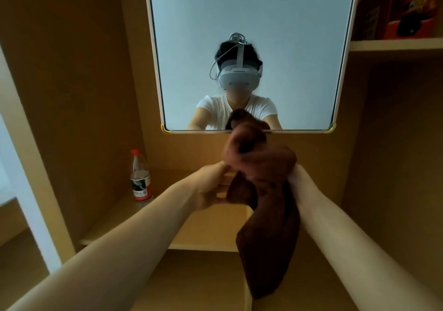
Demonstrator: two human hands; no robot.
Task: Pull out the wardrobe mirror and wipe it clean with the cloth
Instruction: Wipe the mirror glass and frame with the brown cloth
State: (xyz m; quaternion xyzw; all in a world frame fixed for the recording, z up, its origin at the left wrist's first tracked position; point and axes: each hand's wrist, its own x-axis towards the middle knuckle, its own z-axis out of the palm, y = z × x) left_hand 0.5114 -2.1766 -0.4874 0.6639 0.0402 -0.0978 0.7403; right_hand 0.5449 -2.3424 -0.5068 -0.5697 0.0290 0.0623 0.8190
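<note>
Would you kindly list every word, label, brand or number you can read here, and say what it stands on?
Nothing is legible.
Bottle label: print present, too blurred to read.
Orange box on the upper right shelf: yellow lettering, too blurred to read.
Headset reflected in the mirror: dark mark, too small to read.
Brown cloth: no text.

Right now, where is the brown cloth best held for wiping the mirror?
Grip the brown cloth at its bunched upper part, coming from the sides, where the right hand and left hand hold it. Its long tail hangs loose below, so it is probably best gathered up from underneath first.
</note>
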